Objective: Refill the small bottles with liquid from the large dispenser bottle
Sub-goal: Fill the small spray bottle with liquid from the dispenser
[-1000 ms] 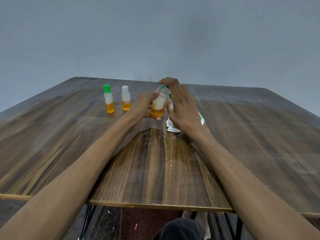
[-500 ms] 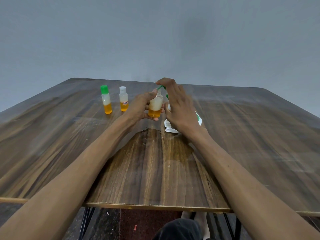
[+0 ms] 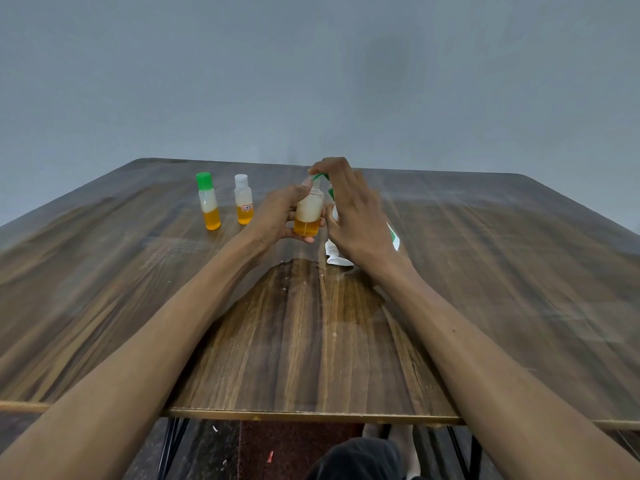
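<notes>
Far left on the wooden table: green-capped small bottle, upright, orange liquid in the bottom part, pale froth above. Just beside it on the right, white-capped small bottle, also upright, similar fill, small label on the front. Both stand apart from the hands.

Centre now: left hand wraps its fingers and thumb round the open small bottle, held off the tabletop, approx. upright, orange at the base w/ froth over it. No cap on its neck.

Right beside it: right hand over the large dispenser bottle, fingers curled on top, fingertip on the green pump nozzle, which sits right at the small bottle's mouth. Dispenser is mostly hidden behind the hand; only bits of white body and green trim show, plus its white base on the table.

Behind everything, a plain grey wall.
</notes>
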